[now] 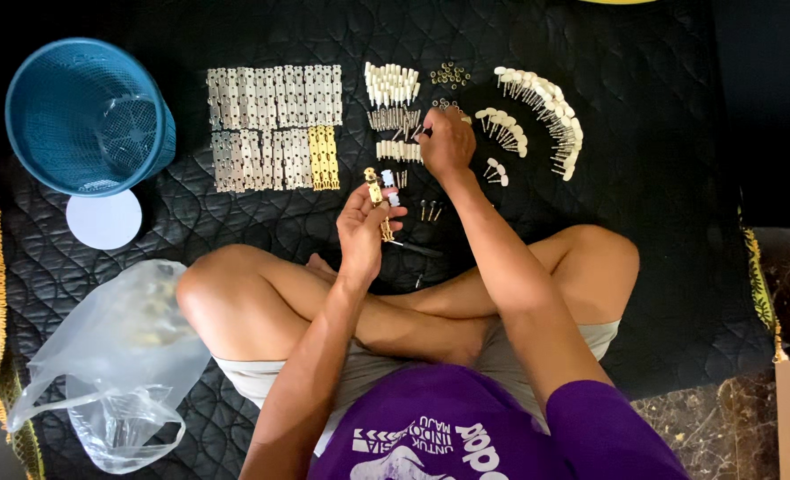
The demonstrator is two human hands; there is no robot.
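Left hand (366, 227): was curled around a small gold-coloured metal assembly (378, 200), fingers clamped on it, held upright just above the crossed legs.
Right hand (446, 142): was stretched out to twelve o'clock of the left, fingers bunched together and pressed down on the row of small metal pins (395, 118); whether it actually had one pinched, I couldn't tell.
Gap between hands: they were apart, the right one farther out on the mat.
Loose screws (430, 211): a few lay on the quilted black mat (662, 178), just at three o'clock of the left hand.
Plastic bag (115, 364): clear and crumpled, sat near the knee at eight o'clock.
White disc (103, 219): flat on the mat at nine o'clock, just below the basket.
Blue basket (88, 116): tipped on its side at ten o'clock, mouth towards the camera.
Metal plates (275, 129): laid in two neat rows at eleven o'clock, mostly silver, a few gold at the right end of the lower row.
White pegs (391, 84): lined up at twelve o'clock, beyond the pins.
Small nuts (449, 76): clustered just to their right.
White-knobbed parts (542, 111): fanned in an arc at one o'clock, farthest out.
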